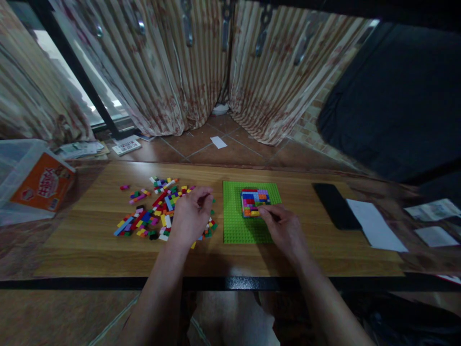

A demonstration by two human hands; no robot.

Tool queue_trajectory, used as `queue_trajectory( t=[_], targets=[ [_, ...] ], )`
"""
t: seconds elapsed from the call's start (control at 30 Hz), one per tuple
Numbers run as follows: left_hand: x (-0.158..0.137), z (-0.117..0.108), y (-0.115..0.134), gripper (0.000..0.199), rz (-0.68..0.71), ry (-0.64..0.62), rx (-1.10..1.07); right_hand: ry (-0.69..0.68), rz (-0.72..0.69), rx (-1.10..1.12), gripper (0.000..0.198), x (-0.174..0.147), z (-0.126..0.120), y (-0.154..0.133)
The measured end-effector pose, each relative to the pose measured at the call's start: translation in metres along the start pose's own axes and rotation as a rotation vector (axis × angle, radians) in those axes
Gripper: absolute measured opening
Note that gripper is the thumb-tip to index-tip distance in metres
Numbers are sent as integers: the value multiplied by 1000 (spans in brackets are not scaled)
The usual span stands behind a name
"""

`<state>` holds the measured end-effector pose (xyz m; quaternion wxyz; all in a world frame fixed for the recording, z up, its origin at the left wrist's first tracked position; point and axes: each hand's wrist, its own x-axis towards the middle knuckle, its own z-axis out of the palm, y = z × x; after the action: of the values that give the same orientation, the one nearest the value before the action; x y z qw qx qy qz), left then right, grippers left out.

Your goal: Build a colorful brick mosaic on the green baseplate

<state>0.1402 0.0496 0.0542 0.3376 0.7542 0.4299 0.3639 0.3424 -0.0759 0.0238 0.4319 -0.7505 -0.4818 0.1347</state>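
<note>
A multicoloured block of toy bricks (pixel 252 197) sits on a green baseplate (pixel 232 230) in the middle of the table. My right hand (pixel 284 228) reaches over the plate from the right, thumb and fingertips pinched together at the lower right corner of the block. Whatever lies between those fingertips is too small to make out. My left hand (pixel 190 216) hovers at the right side of a loose brick pile (pixel 144 218), partly covering it. Its fingers are curled in with the thumb against them, and I cannot see what they hold.
To the right lie a black flat object (pixel 334 206) and a white sheet of paper (pixel 376 226). A clear plastic box (pixel 21 192) with an orange label stands beyond the table's left end. Striped curtains (pixel 194 72) hang behind the table (pixel 90 250).
</note>
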Motion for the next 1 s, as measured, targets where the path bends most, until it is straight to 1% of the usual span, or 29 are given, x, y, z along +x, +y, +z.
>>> queue_trajectory(
  t=[0.1,0.23,0.47,0.63,0.7,0.77,0.83,0.93,1.0],
  targets=[
    [0,0,0,18,-1,-3,-1,-34,-25,-55,29,0,1,-1],
    [-1,1,0,18,4,-9,-4,-40,-28,-94,24,0,2,-2],
    [-1,0,1,17,5,-11,9,-25,-42,-61,24,2,3,-2],
    [-1,2,0,17,29,-37,1,6,-2,-36,25,0,-5,-3],
    [-2,3,-1,17,58,-43,17,-12,15,-52,23,-4,-9,-4],
    [-2,4,-1,17,72,-58,39,-68,8,-95,20,-11,-13,-3],
    [-1,4,-1,18,71,-81,67,-120,-10,-188,16,-17,-13,-1],
    [-1,4,0,18,77,-98,99,-149,-42,-349,10,-23,-8,2],
    [0,5,0,16,90,-93,106,-160,-71,-395,10,-23,-4,3]
  ],
)
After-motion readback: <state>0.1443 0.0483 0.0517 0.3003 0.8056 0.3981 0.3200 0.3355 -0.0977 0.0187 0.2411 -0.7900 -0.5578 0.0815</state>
